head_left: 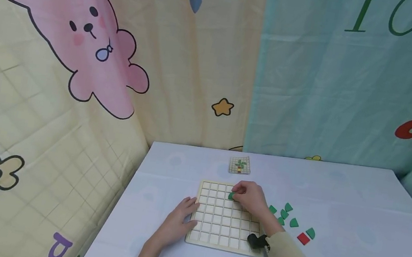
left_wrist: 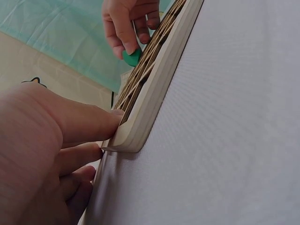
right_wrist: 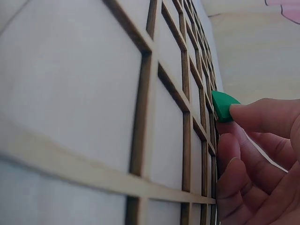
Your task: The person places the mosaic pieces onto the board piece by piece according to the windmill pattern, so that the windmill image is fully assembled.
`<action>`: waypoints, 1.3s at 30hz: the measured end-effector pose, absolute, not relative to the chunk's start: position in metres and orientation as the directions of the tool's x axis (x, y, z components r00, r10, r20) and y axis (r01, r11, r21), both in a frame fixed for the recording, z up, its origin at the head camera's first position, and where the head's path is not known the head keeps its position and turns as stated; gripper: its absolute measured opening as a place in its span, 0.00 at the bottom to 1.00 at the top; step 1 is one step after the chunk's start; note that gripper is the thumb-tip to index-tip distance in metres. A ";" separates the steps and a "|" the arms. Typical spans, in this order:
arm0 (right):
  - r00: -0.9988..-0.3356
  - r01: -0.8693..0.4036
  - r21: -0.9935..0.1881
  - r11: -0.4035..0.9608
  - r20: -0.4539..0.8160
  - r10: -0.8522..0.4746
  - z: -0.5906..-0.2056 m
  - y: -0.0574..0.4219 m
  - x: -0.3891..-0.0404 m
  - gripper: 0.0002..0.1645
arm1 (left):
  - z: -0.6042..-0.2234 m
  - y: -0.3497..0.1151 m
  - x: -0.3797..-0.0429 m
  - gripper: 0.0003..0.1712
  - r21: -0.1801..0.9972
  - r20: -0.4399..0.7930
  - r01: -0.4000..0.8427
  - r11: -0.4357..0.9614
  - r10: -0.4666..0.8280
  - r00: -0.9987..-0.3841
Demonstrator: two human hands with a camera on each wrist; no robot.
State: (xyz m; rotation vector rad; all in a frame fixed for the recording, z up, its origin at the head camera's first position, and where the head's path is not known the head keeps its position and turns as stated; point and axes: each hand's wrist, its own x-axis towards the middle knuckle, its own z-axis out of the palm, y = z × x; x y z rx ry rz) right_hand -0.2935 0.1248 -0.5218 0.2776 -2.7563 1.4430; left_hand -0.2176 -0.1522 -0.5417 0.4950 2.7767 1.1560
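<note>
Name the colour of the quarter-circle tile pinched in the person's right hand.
The quarter-circle tile is green, seen best in the right wrist view.

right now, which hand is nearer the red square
Right: the right hand is over the board, left of the red square; the left hand is farther off, at the board's left edge.

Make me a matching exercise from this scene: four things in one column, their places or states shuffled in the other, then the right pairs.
1. Left hand
2. Right hand
3. Small card
4. Red piece

A. Beyond the far edge of the grid board
B. Right of the board, near loose green pieces
C. Touching the board's left edge
D. Pinching a single green piece

Pairs: 1-C, 2-D, 3-A, 4-B
</note>
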 end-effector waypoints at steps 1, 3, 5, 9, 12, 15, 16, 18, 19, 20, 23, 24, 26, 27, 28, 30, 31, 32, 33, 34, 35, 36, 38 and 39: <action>-0.983 -0.169 -0.812 0.559 0.101 -0.151 -0.521 0.124 -0.293 0.04 | -0.541 -0.152 -0.217 0.32 0.706 0.041 0.262 0.658 0.332 -0.943; -0.983 -0.173 -0.807 0.564 0.104 -0.153 -0.521 0.124 -0.292 0.04 | -0.541 -0.152 -0.217 0.32 0.707 0.048 0.269 0.654 0.335 -0.941; -0.983 -0.173 -0.802 0.571 0.105 -0.151 -0.521 0.123 -0.292 0.04 | -0.541 -0.151 -0.218 0.32 0.707 0.048 0.269 0.654 0.336 -0.941; -0.985 -0.161 -0.791 0.590 0.096 -0.140 -0.522 0.121 -0.294 0.03 | -0.542 -0.152 -0.219 0.32 0.705 0.047 0.272 0.655 0.339 -0.940; -0.986 -0.158 -0.782 0.603 0.090 -0.142 -0.523 0.120 -0.295 0.03 | -0.544 -0.152 -0.220 0.32 0.706 0.048 0.271 0.655 0.338 -0.940; -0.984 -0.167 -0.772 0.614 0.094 -0.149 -0.524 0.120 -0.296 0.03 | -0.544 -0.153 -0.220 0.32 0.705 0.049 0.270 0.655 0.335 -0.941; -0.984 -0.169 -0.770 0.615 0.095 -0.151 -0.524 0.120 -0.296 0.03 | -0.544 -0.153 -0.220 0.32 0.705 0.049 0.270 0.656 0.335 -0.941; -0.984 -0.170 -0.765 0.621 0.096 -0.151 -0.524 0.120 -0.296 0.03 | -0.544 -0.153 -0.219 0.32 0.705 0.050 0.271 0.656 0.335 -0.941; -0.984 -0.168 -0.765 0.622 0.094 -0.149 -0.524 0.120 -0.295 0.03 | -0.544 -0.153 -0.219 0.32 0.706 0.051 0.273 0.654 0.336 -0.940; -0.985 -0.167 -0.762 0.625 0.094 -0.148 -0.524 0.120 -0.295 0.03 | -0.543 -0.153 -0.219 0.32 0.706 0.053 0.274 0.653 0.337 -0.940; -0.985 -0.168 -0.755 0.634 0.098 -0.144 -0.523 0.119 -0.294 0.04 | -0.542 -0.153 -0.218 0.32 0.707 0.057 0.280 0.650 0.342 -0.938; -0.985 -0.169 -0.753 0.635 0.100 -0.144 -0.522 0.119 -0.294 0.04 | -0.542 -0.153 -0.218 0.32 0.708 0.059 0.281 0.648 0.343 -0.938; -0.984 -0.172 -0.749 0.639 0.105 -0.142 -0.522 0.119 -0.293 0.04 | -0.541 -0.153 -0.217 0.32 0.706 0.059 0.282 0.650 0.343 -0.937; -0.984 -0.174 -0.748 0.640 0.107 -0.142 -0.522 0.119 -0.292 0.04 | -0.541 -0.153 -0.217 0.32 0.705 0.058 0.281 0.651 0.343 -0.938; -0.984 -0.175 -0.747 0.641 0.108 -0.142 -0.522 0.118 -0.292 0.04 | -0.541 -0.153 -0.217 0.32 0.705 0.059 0.282 0.651 0.343 -0.938; -0.984 -0.172 -0.747 0.642 0.105 -0.142 -0.521 0.119 -0.292 0.04 | -0.541 -0.153 -0.218 0.32 0.706 0.058 0.281 0.650 0.342 -0.938; -0.985 -0.170 -0.748 0.642 0.104 -0.141 -0.521 0.119 -0.292 0.04 | -0.541 -0.153 -0.218 0.32 0.707 0.057 0.279 0.650 0.342 -0.938; -0.985 -0.168 -0.749 0.640 0.101 -0.141 -0.521 0.119 -0.292 0.04 | -0.541 -0.153 -0.217 0.32 0.707 0.055 0.278 0.650 0.341 -0.938; -0.985 -0.165 -0.753 0.637 0.096 -0.141 -0.520 0.120 -0.291 0.04 | -0.541 -0.153 -0.217 0.32 0.707 0.055 0.277 0.650 0.341 -0.939; -0.986 -0.161 -0.758 0.632 0.093 -0.141 -0.519 0.120 -0.291 0.05 | -0.541 -0.152 -0.217 0.32 0.708 0.054 0.277 0.650 0.340 -0.939; -0.987 -0.155 -0.764 0.627 0.086 -0.139 -0.518 0.121 -0.290 0.05 | -0.541 -0.152 -0.217 0.32 0.708 0.053 0.275 0.651 0.339 -0.939; -0.987 -0.153 -0.770 0.620 0.085 -0.138 -0.516 0.122 -0.289 0.05 | -0.541 -0.152 -0.217 0.32 0.708 0.052 0.274 0.651 0.338 -0.940; -0.987 -0.151 -0.777 0.611 0.087 -0.133 -0.514 0.125 -0.288 0.06 | -0.540 -0.152 -0.217 0.32 0.707 0.054 0.275 0.652 0.338 -0.940; -0.988 -0.149 -0.780 0.607 0.088 -0.130 -0.512 0.126 -0.287 0.06 | -0.540 -0.152 -0.216 0.32 0.707 0.057 0.278 0.651 0.338 -0.939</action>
